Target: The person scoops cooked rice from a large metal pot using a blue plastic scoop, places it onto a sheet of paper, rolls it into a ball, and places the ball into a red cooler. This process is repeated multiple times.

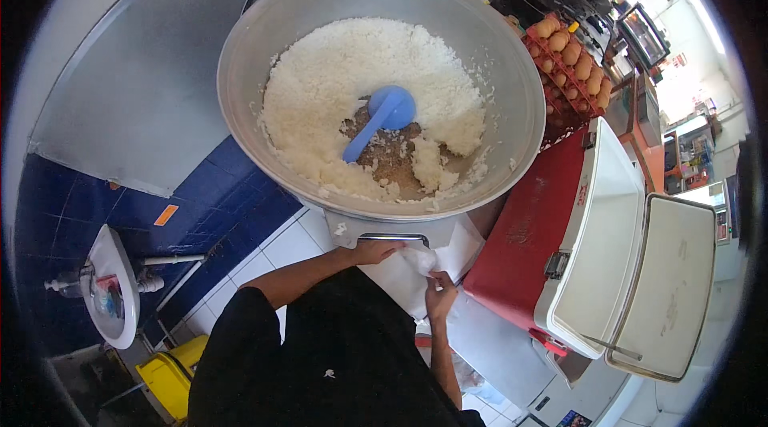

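Note:
My left hand (pixel 377 252) is at the near side of a large metal pot (pixel 480 187), by a dark handle (pixel 393 237), its fingers at the edge of a thin white sheet or bag. My right hand (pixel 441 295) pinches the other side of this thin white material (pixel 420 259), which bunches between both hands. White paper sheets (pixel 396 283) lie beneath. Cooked white rice (pixel 372 49) fills much of the pot, with a browned patch bare near the middle. A blue plastic scoop (pixel 375 127) rests there, bowl down, touched by neither hand.
An open red and white cooler box (pixel 528 229) stands at the right, its lid (pixel 666 289) swung outward. Behind it are stacked red trays of eggs (pixel 570 61). On the left are a white washbasin (pixel 123 301), blue wall tiles (pixel 222 187) and a yellow bin (pixel 174 376).

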Demonstrator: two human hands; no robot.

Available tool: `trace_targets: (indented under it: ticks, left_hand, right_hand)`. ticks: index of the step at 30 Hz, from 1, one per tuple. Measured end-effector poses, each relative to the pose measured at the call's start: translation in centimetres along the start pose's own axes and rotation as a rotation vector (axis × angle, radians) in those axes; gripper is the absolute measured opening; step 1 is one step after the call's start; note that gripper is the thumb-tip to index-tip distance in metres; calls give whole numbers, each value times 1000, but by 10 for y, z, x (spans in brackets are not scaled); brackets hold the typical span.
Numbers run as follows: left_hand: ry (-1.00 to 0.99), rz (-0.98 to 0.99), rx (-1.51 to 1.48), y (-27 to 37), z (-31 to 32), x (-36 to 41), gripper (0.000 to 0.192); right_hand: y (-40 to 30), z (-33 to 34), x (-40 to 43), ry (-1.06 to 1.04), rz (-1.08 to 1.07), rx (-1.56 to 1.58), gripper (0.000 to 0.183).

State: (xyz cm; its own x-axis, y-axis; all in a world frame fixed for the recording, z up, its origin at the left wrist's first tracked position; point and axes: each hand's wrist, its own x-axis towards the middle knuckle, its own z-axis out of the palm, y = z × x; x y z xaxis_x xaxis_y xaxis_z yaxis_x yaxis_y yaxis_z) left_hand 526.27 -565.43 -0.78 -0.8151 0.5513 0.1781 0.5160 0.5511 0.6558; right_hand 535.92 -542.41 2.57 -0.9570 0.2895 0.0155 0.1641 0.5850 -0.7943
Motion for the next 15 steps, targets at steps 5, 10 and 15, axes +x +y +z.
trace_targets:
  ticks: [5,10,15]
  left_hand:
    - [10,-10,115,-13,20,27,17]
    - [-2,60,204,-12,43,64,16]
    - [-28,143,258,-20,75,91,16]
  right_hand:
    - [-13,-15,47,-249,262,-324,30]
    - [20,-4,68,-364,-16,-794,73]
    - [-1,-5,94,-644,125,-705,43]
